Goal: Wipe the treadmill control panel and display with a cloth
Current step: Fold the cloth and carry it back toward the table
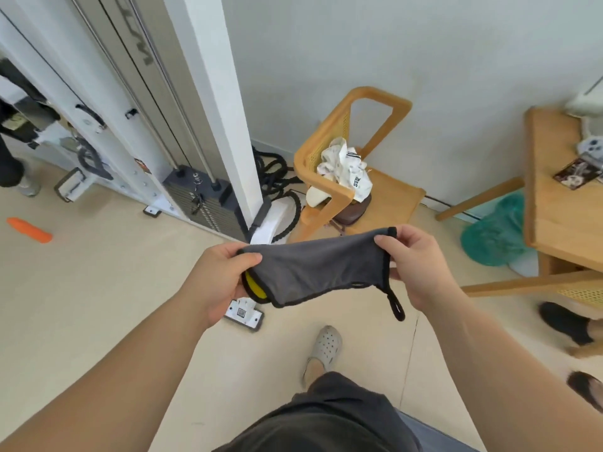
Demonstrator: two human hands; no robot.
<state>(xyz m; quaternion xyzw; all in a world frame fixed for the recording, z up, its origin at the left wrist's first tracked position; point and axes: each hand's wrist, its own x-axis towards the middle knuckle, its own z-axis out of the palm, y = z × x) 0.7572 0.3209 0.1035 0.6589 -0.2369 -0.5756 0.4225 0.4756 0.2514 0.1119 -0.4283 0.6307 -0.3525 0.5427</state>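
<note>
Grey cloth [313, 269] x1 | I see left hand [222, 278], right hand [414, 262] pinching its ends | yellow patch [253, 284] mostly hidden

— Where's the cloth [313, 269] sitting?
— It's hanging between the left hand [218, 278] and the right hand [414, 265], above the floor [98, 288].
— Behind it?
— The chair [391, 197] is standing there, with the weight machine [208, 200] standing left of it and the counter [554, 207] right.
</note>
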